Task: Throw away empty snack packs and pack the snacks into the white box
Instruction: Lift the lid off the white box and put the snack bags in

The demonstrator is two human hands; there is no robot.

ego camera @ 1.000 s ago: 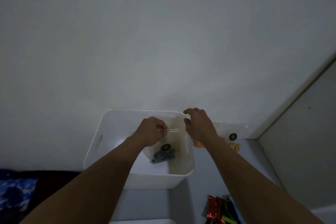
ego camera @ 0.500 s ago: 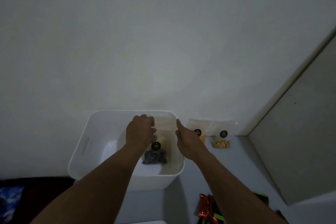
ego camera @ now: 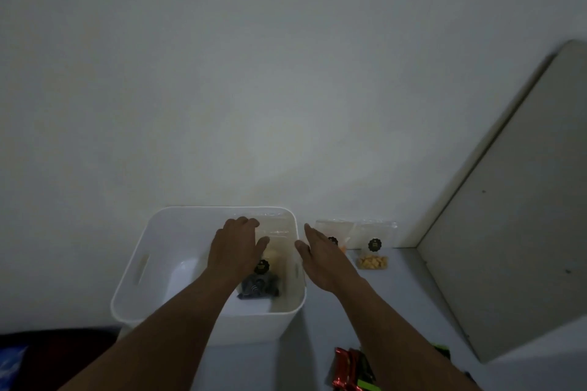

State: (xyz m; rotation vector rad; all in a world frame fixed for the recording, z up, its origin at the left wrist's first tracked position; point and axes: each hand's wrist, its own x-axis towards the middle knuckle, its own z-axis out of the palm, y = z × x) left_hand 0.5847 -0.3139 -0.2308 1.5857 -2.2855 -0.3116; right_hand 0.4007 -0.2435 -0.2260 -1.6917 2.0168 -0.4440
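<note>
The white box (ego camera: 139, 267) stands against the wall on a pale surface. Inside it, at its right end, a clear snack bag with dark pieces and a black round label (ego camera: 261, 279) stands upright, with another pale bag behind it (ego camera: 276, 235). My left hand (ego camera: 236, 247) hovers flat over these bags, fingers relaxed, holding nothing. My right hand (ego camera: 320, 254) is open just outside the box's right wall, fingers straight. Two clear bags lean on the wall to the right: one with orange pieces (ego camera: 336, 233) partly behind my hand, one with yellow crackers (ego camera: 373, 251).
Red and green foil snack packs (ego camera: 349, 368) lie near the bottom edge beside my right forearm. A tall grey panel (ego camera: 508, 232) slants along the right side. A dark area with blue fabric (ego camera: 12, 365) sits at the lower left.
Both hands let go of the clear bag, which now stands inside the box. My left hand opened over it and my right hand moved out past the box's right wall.
</note>
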